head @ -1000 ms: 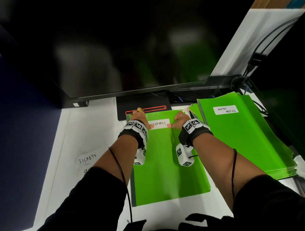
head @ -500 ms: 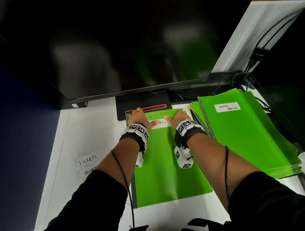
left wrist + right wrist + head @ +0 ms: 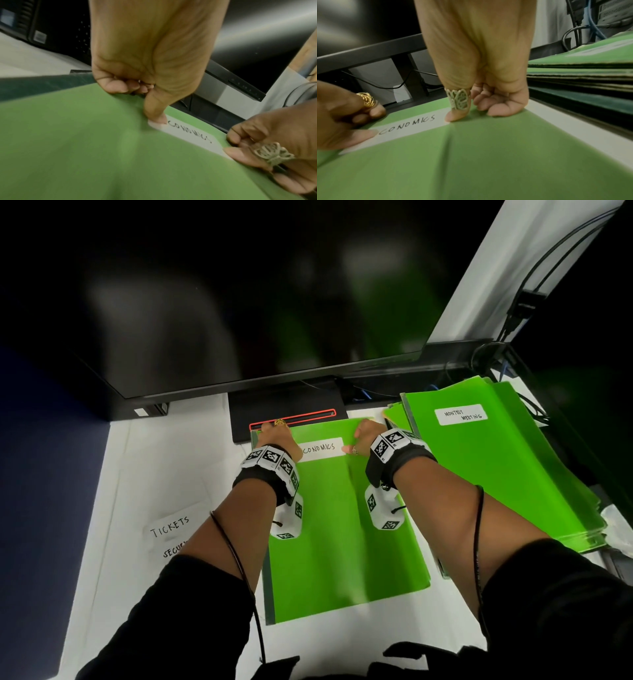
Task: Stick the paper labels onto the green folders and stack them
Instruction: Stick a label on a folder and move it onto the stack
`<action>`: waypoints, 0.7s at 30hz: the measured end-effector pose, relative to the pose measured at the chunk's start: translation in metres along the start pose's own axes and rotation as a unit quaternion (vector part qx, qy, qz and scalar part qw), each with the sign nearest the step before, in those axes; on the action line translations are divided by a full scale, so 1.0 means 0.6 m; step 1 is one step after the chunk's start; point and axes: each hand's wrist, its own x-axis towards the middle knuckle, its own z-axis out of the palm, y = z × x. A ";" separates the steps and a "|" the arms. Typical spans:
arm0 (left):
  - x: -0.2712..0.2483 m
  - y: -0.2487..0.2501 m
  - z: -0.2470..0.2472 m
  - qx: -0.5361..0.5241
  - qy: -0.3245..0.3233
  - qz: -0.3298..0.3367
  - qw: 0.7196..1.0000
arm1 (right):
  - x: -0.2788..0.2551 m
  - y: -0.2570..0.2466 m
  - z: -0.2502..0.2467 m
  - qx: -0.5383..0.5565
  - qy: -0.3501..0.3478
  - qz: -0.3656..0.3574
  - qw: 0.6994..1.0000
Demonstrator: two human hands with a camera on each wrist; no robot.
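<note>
We look down at a white desk (image 3: 164, 474) where a green folder (image 3: 342, 535) lies flat in front of us, its top edge touching the base of a dark monitor (image 3: 239, 302). A white paper label (image 3: 320, 448) reading "ECONOMICS" sits across the upper part of the folder.

Our left hand (image 3: 275, 436) rests at the label's left end, thumb tip pressing down on the paper, the other fingers curled at the folder's top edge — a gold ring (image 3: 366, 99) shows on one finger. Our right hand (image 3: 364, 436) mirrors it at the label's right end: the thumb, wearing a pale butterfly-shaped ring (image 3: 458, 99), presses the label's corner, and the remaining fingers are curled with their tips on the folder.

To the right, well apart from our hands, lies a stack of green folders (image 3: 496, 474); the top one carries a label (image 3: 460, 414) reading "MONTHLY MEETING". On the desk to the left lie loose labels, one (image 3: 170, 527) reading "TICKETS".
</note>
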 end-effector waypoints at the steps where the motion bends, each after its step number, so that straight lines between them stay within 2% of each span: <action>1: 0.002 -0.002 -0.001 0.006 -0.008 -0.001 1.000 | -0.003 0.002 -0.001 -0.002 -0.001 -0.002 1.000; 5: 0.005 -0.005 -0.001 0.030 -0.038 0.005 0.999 | 0.000 0.006 0.004 0.028 -0.013 -0.008 0.999; 7: 0.006 -0.003 0.003 0.034 -0.022 0.006 0.999 | 0.003 0.001 0.012 0.045 -0.022 0.004 0.999; 9: 0.005 -0.003 0.006 0.045 -0.008 0.010 0.999 | 0.007 -0.012 0.020 0.031 -0.010 0.009 0.999; 13: 0.005 -0.002 -0.007 0.079 -0.029 0.016 0.996 | 0.038 -0.004 0.023 0.005 -0.015 0.001 1.000; 18: -0.001 -0.007 -0.030 0.084 -0.040 0.068 0.993 | 0.005 0.013 -0.003 0.018 -0.004 -0.004 1.000; 21: -0.008 -0.012 -0.038 0.060 -0.036 0.080 0.994 | 0.001 -0.007 0.006 0.072 0.020 0.013 0.997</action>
